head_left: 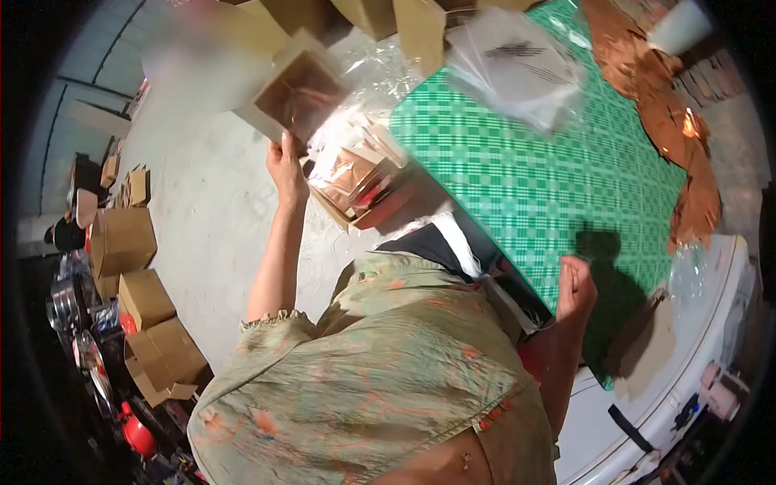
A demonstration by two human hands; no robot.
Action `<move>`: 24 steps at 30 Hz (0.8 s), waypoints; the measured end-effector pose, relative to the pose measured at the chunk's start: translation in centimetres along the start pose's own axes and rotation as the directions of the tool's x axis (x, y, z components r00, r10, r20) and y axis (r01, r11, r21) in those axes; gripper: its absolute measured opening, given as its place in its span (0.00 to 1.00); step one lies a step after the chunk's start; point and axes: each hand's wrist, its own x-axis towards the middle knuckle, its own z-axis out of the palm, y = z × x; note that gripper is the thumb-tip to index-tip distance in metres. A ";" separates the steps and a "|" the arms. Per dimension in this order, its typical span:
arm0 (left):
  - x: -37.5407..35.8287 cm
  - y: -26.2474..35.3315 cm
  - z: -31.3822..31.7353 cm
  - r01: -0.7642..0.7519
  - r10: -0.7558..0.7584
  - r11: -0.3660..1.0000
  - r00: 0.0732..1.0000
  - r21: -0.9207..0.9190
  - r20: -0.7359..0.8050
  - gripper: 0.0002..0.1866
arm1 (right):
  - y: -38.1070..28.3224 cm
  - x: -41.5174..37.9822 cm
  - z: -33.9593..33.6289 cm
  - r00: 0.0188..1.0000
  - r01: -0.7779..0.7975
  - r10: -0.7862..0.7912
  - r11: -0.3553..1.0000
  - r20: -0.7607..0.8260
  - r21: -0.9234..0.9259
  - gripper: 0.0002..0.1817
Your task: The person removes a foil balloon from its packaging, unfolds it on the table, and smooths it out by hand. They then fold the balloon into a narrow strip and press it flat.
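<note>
My left grip (288, 174) pinches the open box (277, 98) by its near edge — I'd steady it, clear of the filled carton (388, 212) alongside; right grip (575, 283) curled closed, apparently empty

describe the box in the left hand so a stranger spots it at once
Start at the green checked tablecloth. Left of it in the picture, past the filled carton, the left hand grips an open box. Unlike that carton and the boxes farther left, it is hand-held.
</note>
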 end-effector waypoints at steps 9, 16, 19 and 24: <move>-1.5 -16.8 -8.3 0.425 -0.409 0.821 0.904 0.381 -0.126 0.15 | -9.1 1.6 0.0 0.988 0.090 -0.097 0.994 0.120 0.064 0.07; 0.5 -17.0 -4.0 0.043 -0.131 0.824 0.985 0.565 0.116 0.19 | -15.2 4.0 -5.2 0.911 0.351 -0.333 0.936 -0.245 0.034 0.19; -4.9 0.8 10.0 0.046 -0.149 0.973 0.872 0.227 0.465 0.14 | -18.4 4.2 -9.6 0.758 0.543 -0.507 0.839 -0.410 -0.033 0.19; -13.4 19.2 19.6 -0.454 0.628 0.769 0.400 -0.451 0.667 0.08 | -23.6 1.7 -15.6 0.439 0.809 -0.819 0.540 -0.370 -0.234 0.19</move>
